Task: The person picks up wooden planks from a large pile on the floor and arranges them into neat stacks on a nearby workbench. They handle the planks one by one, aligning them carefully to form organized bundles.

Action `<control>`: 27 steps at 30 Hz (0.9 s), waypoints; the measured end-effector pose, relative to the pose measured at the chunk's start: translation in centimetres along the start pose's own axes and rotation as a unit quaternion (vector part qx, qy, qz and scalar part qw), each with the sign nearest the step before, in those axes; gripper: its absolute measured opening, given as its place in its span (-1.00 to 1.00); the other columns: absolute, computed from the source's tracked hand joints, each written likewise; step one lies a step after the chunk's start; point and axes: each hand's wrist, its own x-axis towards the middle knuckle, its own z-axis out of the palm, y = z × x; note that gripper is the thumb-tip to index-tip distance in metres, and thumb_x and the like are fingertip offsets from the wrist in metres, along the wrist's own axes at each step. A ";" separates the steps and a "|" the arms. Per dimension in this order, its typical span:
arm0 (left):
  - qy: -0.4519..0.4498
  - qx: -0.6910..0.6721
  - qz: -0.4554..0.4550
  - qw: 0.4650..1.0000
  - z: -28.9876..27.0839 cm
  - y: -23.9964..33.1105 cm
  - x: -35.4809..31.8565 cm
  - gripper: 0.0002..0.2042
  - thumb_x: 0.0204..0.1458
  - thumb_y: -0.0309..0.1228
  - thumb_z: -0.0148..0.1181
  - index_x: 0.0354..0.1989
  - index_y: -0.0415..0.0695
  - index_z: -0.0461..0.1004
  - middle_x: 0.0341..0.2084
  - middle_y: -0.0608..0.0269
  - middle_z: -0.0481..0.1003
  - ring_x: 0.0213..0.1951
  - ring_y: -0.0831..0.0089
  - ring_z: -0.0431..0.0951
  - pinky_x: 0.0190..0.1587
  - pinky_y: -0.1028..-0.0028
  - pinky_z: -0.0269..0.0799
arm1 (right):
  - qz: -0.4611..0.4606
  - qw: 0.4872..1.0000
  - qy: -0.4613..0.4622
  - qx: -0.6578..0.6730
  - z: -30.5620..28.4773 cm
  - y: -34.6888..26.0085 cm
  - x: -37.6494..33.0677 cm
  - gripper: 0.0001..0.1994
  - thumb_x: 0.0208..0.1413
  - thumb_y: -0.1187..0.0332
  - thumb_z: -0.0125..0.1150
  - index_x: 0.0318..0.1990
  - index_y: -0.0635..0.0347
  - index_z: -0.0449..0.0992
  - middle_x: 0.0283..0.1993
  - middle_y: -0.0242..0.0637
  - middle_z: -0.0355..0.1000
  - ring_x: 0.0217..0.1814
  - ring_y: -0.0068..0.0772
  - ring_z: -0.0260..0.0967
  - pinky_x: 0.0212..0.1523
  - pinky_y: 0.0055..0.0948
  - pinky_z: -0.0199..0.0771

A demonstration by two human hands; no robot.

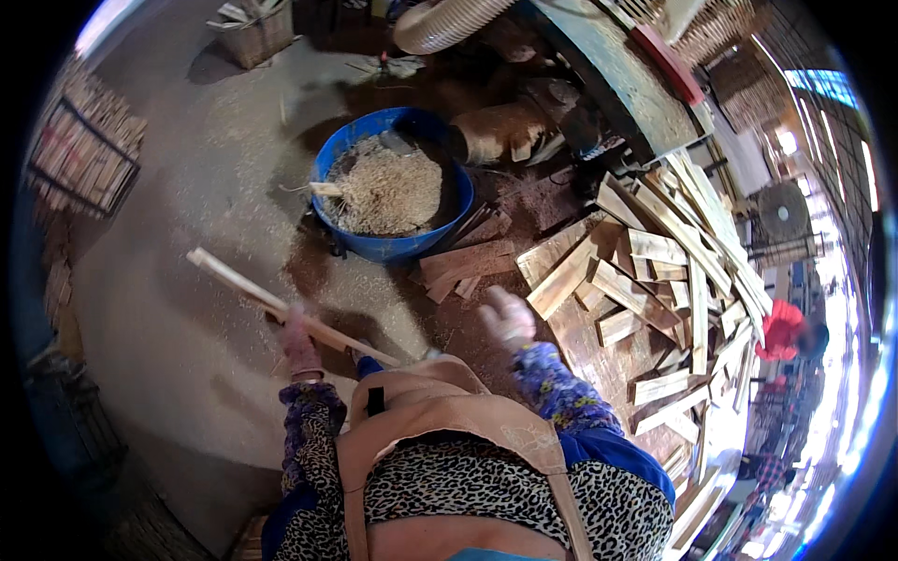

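Note:
My left hand (299, 344) is closed around a long, narrow wooden strip (236, 284). The strip slants from the upper left down toward my apron (440, 404), with its far end raised over the floor. My right hand (509, 320) hovers in front of my body with its fingers loosely apart and nothing in them, a little blurred. Just to the right of that hand lies a heap of cut wooden boards (645, 294). Beyond both hands stands a blue tub (388, 251) filled with pale wood shavings (388, 192), with a short wood piece on top.
Dark offcuts (468, 265) lie beside the tub. A machine table (636, 89) and a ribbed hose (454, 23) are at the back. A rack of stacked strips (89, 154) stands left, a basket (254, 35) at far left. A person in red (782, 329) is far right.

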 end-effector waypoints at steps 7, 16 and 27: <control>0.044 -0.054 -0.063 0.996 -2.3 -3.3 10.3 -0.56 0.09 -0.32 0.42 0.09 -0.21 0.46 -0.21 0.24 0.49 -0.19 0.28 0.56 -0.13 0.25 0.56 | 0.280 0.946 0.140 -0.083 -5.8 16.6 2.8 -0.33 0.25 -0.12 0.22 0.40 0.03 0.36 0.49 0.01 0.28 0.57 0.13 0.15 0.50 0.03 0.24; 0.118 0.001 -0.007 0.993 0.3 0.8 12.2 -0.28 0.03 -0.28 0.50 0.35 -0.23 0.30 0.02 0.06 0.52 -0.06 0.12 0.62 -0.05 0.11 0.64 | 0.269 0.945 0.137 -0.129 -3.3 17.6 2.9 -0.35 0.30 -0.05 0.16 0.44 0.06 0.32 0.56 0.02 0.12 0.62 0.19 -0.02 0.53 0.25 0.05; 0.054 0.001 -0.030 0.998 15.3 1.5 15.2 -0.25 0.00 -0.14 0.55 0.32 -0.24 0.39 0.08 0.04 0.53 0.03 0.08 0.58 0.09 0.06 0.54 | 0.265 0.940 0.176 -0.122 -3.0 19.9 1.9 -0.24 0.20 -0.14 0.23 0.47 -0.01 0.25 0.55 -0.04 0.14 0.62 0.12 -0.01 0.51 0.21 0.06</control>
